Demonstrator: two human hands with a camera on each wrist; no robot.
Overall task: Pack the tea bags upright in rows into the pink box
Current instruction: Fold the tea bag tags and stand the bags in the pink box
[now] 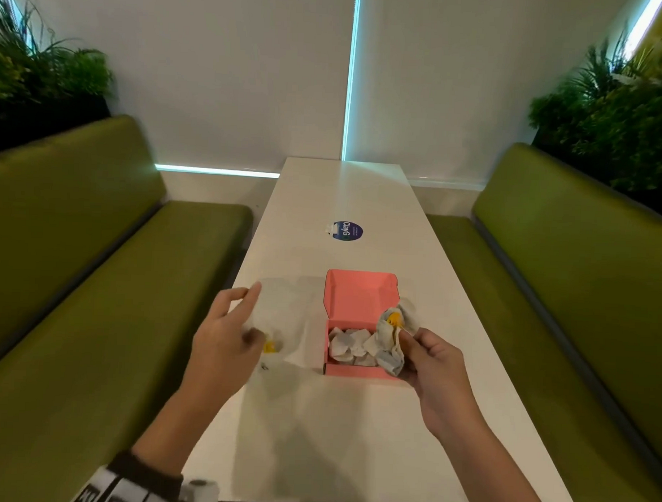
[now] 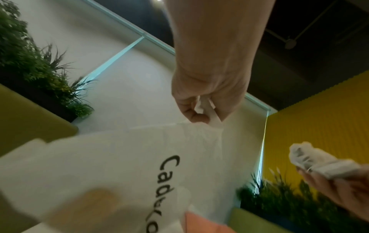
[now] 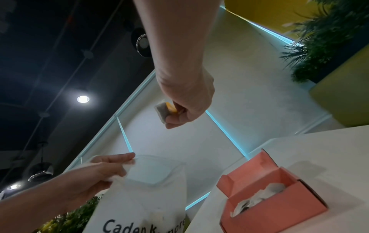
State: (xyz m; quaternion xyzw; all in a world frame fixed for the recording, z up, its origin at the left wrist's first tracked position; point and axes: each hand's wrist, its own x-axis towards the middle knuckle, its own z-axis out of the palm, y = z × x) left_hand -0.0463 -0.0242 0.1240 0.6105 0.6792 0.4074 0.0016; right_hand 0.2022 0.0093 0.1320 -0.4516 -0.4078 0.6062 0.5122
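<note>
The pink box (image 1: 359,371) stands open on the white table (image 1: 334,431), lid tilted back, with several crumpled tea bags (image 1: 350,347) inside. My right hand (image 1: 412,345) pinches a tea bag (image 1: 388,339) with a yellow tag over the box's right edge; the right wrist view shows the tea bag (image 3: 162,112) between my fingertips. Left of the box, my left hand (image 1: 240,319) pinches the rim of a translucent white plastic bag (image 1: 282,316), seen again as the printed plastic bag (image 2: 139,165). Another yellow-tagged tea bag (image 1: 270,347) shows through it.
A round blue sticker (image 1: 348,230) lies on the table beyond the box. Green benches (image 1: 96,280) (image 1: 565,277) run along both long sides, with plants (image 1: 608,110) behind them. The table's near edge is just below my forearms.
</note>
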